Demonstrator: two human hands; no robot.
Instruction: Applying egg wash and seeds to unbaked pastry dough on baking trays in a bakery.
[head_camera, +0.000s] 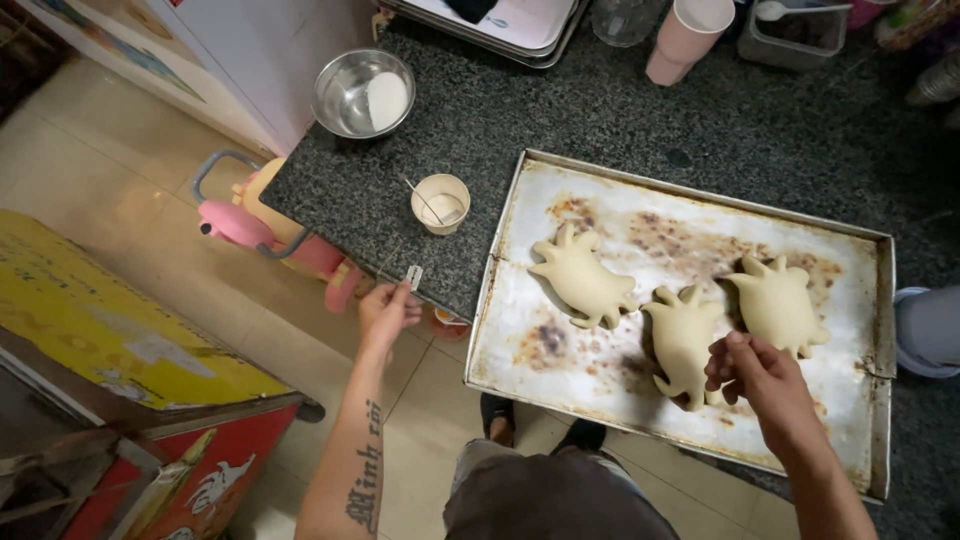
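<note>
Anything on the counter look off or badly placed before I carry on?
Yes: the baking tray sticks out past the counter edge, its near side hanging over the floor. Its surface is stained with brown scorch marks. The three dough shapes look intact.

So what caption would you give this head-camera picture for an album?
Three animal-shaped dough pieces on a worn baking tray; right hand touching one, left hand pinching a small blade.
</note>
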